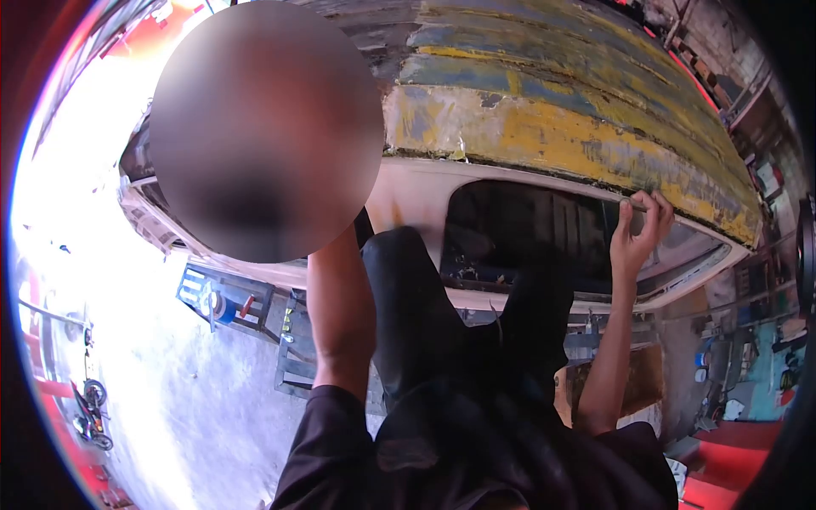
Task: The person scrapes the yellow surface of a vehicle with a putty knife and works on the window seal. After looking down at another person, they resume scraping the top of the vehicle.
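My right hand [639,231] is closed on the upper edge of a window opening in an old car body [544,127], whose roof has flaking yellow and blue paint. The frame around the opening is pale cream [510,174], and the inside is dark. My left forearm [340,314] reaches up toward the car's left side, but the hand is hidden behind a blurred patch. My dark sleeves and dark-clad legs [416,314] fill the lower middle of the view.
A blue metal frame [223,299] lies on the bright concrete floor at the left. A small motorbike [92,415] stands at the far left. A brown cardboard box [650,382] sits under the car's right side. Workshop clutter [765,357] lines the right wall.
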Demonstrator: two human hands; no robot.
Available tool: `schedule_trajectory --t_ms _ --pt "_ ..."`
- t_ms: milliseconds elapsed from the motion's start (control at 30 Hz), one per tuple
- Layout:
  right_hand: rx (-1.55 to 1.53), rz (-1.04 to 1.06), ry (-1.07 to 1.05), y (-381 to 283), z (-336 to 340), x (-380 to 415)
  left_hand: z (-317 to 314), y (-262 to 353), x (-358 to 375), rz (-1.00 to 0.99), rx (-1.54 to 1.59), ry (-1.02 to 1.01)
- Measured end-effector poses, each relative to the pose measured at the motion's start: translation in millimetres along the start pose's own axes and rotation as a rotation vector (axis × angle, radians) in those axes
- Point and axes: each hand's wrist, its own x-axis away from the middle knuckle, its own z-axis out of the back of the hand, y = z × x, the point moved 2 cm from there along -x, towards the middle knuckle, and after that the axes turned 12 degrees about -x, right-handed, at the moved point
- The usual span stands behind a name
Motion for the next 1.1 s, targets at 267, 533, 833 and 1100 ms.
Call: schedule_trajectory --t_ms 267,533,833,1100 --pt "-0.038 -0.025 0.007 -1 0 -1 7 -13 4 -0.013 -0.116 0.024" --pt "-0.016 -0.027 0.003 0 2 -2 -10 8 18 0.051 -0.014 0.001" --pt "-0.026 -0.030 0.007 1 0 -1 -1 -7 3 0.091 -0.076 -0.004" --pt "-0.034 -0.029 0.014 1 0 0 -13 -1 1 0.003 -0.100 -0.101"
